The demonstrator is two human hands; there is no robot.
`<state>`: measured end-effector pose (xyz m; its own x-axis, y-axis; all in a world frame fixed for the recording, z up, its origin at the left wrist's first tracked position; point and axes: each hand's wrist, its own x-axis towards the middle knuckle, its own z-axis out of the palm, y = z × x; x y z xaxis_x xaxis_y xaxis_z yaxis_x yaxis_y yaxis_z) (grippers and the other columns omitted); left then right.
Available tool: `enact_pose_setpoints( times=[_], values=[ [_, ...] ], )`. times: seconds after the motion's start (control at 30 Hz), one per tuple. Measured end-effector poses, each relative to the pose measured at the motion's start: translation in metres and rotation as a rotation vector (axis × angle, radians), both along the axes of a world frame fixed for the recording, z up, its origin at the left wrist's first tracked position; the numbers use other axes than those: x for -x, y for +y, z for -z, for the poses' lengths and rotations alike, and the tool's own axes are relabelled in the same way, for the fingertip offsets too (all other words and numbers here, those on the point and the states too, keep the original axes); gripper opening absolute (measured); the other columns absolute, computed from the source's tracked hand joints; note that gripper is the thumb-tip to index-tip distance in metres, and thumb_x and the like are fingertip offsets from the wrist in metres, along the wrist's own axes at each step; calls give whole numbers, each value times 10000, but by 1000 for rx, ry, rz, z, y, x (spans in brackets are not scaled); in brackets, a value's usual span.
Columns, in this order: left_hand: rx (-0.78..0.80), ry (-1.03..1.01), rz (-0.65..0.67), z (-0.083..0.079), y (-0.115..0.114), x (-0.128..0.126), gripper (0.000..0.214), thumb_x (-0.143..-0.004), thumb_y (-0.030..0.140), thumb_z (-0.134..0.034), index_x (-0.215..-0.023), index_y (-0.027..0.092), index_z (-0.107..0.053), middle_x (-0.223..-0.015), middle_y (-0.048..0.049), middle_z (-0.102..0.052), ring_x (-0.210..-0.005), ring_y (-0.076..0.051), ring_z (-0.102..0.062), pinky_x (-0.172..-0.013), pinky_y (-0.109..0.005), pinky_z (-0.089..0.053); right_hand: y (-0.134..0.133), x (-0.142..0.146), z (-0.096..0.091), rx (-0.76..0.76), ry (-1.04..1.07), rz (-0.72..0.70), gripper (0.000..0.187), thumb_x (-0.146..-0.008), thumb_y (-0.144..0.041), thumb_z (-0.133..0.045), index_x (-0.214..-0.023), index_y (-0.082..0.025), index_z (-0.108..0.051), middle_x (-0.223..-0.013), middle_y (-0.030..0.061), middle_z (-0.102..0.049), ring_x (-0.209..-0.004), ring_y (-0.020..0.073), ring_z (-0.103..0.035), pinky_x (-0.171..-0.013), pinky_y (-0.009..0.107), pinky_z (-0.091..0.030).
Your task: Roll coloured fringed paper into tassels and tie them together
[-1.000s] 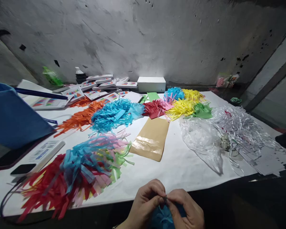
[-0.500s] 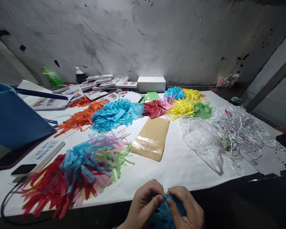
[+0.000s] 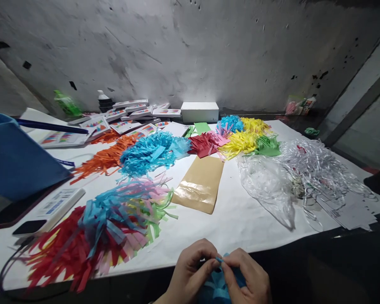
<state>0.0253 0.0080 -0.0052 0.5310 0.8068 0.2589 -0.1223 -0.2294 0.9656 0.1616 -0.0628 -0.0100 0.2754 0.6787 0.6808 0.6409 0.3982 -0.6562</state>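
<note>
At the bottom edge, below the table's front rim, my left hand (image 3: 191, 272) and my right hand (image 3: 248, 276) are closed together on a blue fringed paper bundle (image 3: 217, 285). Thumbs and forefingers of both hands pinch its top where they meet. Most of the bundle is hidden between my palms. On the white-covered table (image 3: 237, 219) just ahead lies a mixed pile of red, blue, pink and green paper fringes (image 3: 95, 232).
A brown paper bag (image 3: 200, 183) lies mid-table. Behind it sit blue fringes (image 3: 150, 152), orange fringes (image 3: 106, 158), and red, yellow and green fringes (image 3: 240, 141). Clear plastic bag and shredded film (image 3: 291, 177) fill the right. A blue bag (image 3: 15, 160), phone (image 3: 28, 227) and white box (image 3: 199, 112) are also present.
My hands stay together at the bottom edge and have shifted slightly lower; the pinch on the blue bundle's top has changed a little. The view has tilted slightly.
</note>
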Motion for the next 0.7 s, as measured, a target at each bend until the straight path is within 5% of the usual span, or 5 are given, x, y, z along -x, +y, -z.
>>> enact_pose_setpoints(
  times=[0.27,0.53,0.7],
  values=[
    [-55,22,-32,1,-1,1,224,-942,358,-631,-811,191,-704,-758,-36,-664,-706,-154,-613,-657,-231,-477,-1,-6,3,101,97,-130,142,-966,-165,-502,-901,-222,-614,-751,-3,-637,-687,127,-610,-637,220,-457],
    [-171,105,25,-12,5,3,130,-932,260,-620,-937,192,-731,-831,-73,-717,-770,-185,-670,-713,-255,-527,0,-4,3,48,32,21,157,-946,-131,-508,-839,-213,-589,-686,-18,-598,-622,112,-592,-618,209,-453],
    [-244,259,5,-28,11,7,153,-906,201,-602,-774,171,-671,-695,-49,-656,-636,-152,-607,-599,-218,-482,1,-4,2,57,16,28,171,-951,-138,-499,-825,-213,-588,-667,-21,-592,-589,107,-595,-588,209,-461]
  ],
)
